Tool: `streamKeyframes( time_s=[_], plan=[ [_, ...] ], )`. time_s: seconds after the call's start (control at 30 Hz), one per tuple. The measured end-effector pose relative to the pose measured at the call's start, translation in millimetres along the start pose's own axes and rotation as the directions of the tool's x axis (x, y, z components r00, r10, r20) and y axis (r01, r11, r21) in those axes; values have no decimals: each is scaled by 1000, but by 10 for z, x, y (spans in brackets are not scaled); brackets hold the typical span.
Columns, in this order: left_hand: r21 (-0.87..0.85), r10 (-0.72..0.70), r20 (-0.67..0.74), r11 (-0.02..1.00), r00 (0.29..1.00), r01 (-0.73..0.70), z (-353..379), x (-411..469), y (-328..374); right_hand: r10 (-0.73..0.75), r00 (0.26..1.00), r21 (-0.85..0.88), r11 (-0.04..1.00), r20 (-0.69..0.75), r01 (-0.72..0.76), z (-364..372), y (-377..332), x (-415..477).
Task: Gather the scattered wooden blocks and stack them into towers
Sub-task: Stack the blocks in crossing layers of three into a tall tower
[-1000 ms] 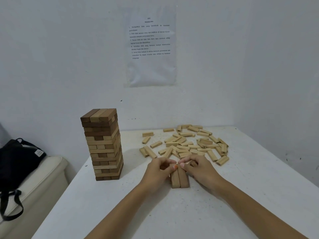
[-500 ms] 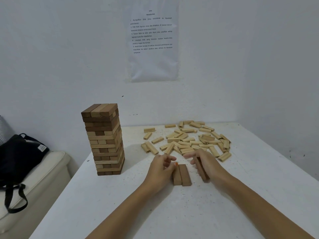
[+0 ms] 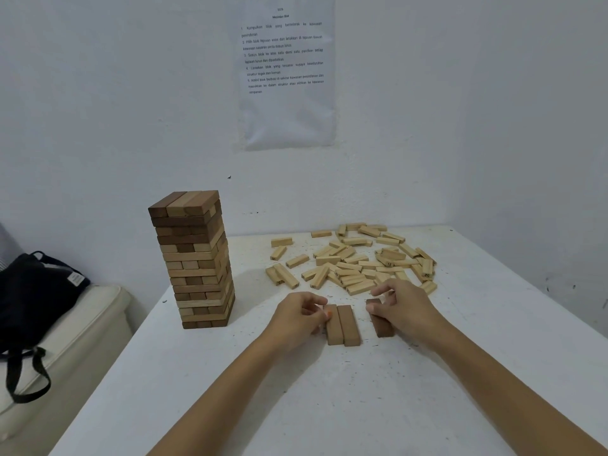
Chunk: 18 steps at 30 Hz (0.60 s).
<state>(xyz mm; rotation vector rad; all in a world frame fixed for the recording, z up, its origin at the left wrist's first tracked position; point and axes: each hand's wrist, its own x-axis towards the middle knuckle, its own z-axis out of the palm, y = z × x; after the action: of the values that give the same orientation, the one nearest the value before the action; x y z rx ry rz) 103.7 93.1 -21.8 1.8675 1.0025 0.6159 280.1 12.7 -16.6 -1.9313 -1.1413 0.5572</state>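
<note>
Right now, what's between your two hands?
Head view: two light blocks side by side, touched by the left hand, a bare strip of table, then the dark block the right hand grips.

The white counter [image 3: 329,406], speckled all over with small dark flecks, is carrying everything here. A tall tower of wooden blocks [image 3: 194,258] is standing on its left part. Pale loose blocks [image 3: 355,258] are lying scattered in a heap toward the far side. Nearer, two brown blocks [image 3: 342,324] are lying side by side, touching, and a darker block [image 3: 381,325] is lying just to their right, apart.
</note>
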Motion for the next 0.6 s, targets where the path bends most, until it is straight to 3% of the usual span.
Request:
streamKeyframes(
  time_s=[0.2, 0.4, 0.5, 0.6],
  plan=[
    [-52, -38, 37, 998, 999, 40, -19, -32, 6, 9, 994, 100, 995, 112, -20, 19, -48, -56],
    [-132, -71, 45, 988, 996, 76, -21, -60, 24, -29, 956, -36, 999, 292, 41, -34, -190, -143],
    [-168, -99, 44, 980, 994, 105, -4, -79, 21, -92, 904, -129, 979, 417, 160, -39, -169, -173],
    [-109, -97, 17, 989, 995, 98, 14, -68, -7, -173, 910, -210, 941, 378, 266, 37, -128, -202]
  ],
)
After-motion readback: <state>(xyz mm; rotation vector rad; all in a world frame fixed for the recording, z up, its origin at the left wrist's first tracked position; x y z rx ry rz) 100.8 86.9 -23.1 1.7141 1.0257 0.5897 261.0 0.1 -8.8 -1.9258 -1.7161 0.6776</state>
